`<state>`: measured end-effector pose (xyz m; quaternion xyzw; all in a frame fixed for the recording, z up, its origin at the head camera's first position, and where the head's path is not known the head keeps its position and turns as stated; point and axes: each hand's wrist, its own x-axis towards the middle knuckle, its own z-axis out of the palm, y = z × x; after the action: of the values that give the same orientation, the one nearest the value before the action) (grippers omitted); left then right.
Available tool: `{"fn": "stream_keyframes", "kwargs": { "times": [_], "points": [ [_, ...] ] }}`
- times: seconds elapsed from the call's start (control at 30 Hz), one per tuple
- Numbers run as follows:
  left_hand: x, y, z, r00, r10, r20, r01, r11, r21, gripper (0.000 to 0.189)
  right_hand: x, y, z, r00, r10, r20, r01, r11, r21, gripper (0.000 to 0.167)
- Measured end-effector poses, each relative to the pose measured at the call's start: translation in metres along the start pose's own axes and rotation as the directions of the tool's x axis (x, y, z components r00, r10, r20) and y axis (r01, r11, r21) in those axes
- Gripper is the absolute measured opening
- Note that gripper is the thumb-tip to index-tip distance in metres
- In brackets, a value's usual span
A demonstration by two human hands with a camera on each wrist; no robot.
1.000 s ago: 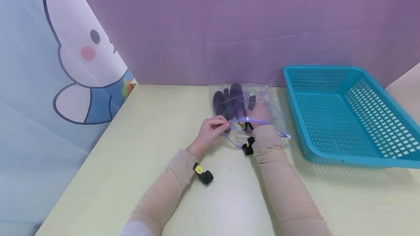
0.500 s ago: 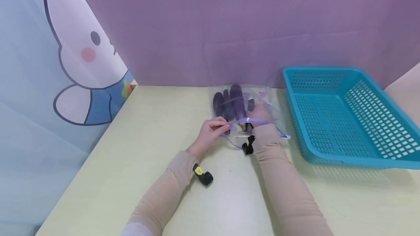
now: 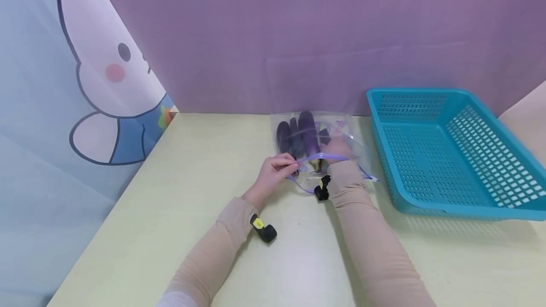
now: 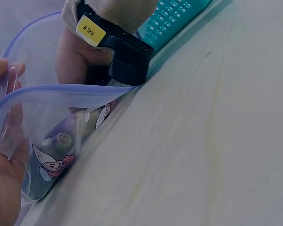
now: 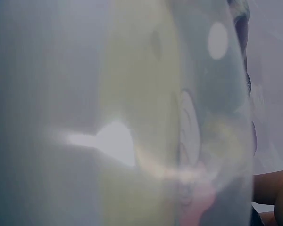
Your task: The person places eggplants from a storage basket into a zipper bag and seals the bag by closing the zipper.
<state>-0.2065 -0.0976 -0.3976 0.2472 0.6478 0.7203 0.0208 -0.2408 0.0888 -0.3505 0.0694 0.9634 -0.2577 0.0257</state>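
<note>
A clear zip bag (image 3: 357,131) with a purple seal strip and cartoon prints lies at the back of the table. Several dark purple eggplants (image 3: 309,131) lie inside it, side by side. My left hand (image 3: 273,173) pinches the left side of the bag's mouth and keeps it apart. Through that mouth my right hand (image 3: 338,146) reaches in up to the wrist. It holds a dark eggplant (image 3: 324,136), whose end shows past the fingers. Plastic blurs most of the right wrist view, with part of a hand (image 5: 273,190) at its lower right edge.
A teal perforated basket (image 3: 394,179) stands on the table to the right of the bag. Behind the table hangs a purple cloth (image 3: 256,37). A light blue cloth with a cartoon rabbit (image 3: 102,60) hangs at the left.
The eggplant at my right hand has tipped and dropped slightly lower inside the bag. My left hand stays on the bag's edge.
</note>
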Motion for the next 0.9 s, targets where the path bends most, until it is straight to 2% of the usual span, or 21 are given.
{"fn": "stream_keyframes", "kwargs": {
  "times": [0.5,0.67,0.9],
  "points": [
    [-0.0005,0.0008,0.0017,1.0,-0.007,-0.007,0.007,1.0,0.019,0.018,0.0,-0.0009,-0.0021,0.995,0.093,0.042,-0.093,0.996,-0.005,0.052],
    [-0.0004,0.0015,0.002,1.0,-0.002,-0.005,0.002,1.0,0.015,0.017,-0.0001,-0.0014,-0.0014,0.994,0.1,0.042,-0.099,0.995,-0.031,0.052],
    [-0.0008,0.0009,0.0012,1.0,0.015,-0.003,-0.015,1.0,0.006,0.018,-0.0009,0.0,0.0005,0.998,0.068,0.02,-0.066,0.996,-0.057,0.048]
  ]
}}
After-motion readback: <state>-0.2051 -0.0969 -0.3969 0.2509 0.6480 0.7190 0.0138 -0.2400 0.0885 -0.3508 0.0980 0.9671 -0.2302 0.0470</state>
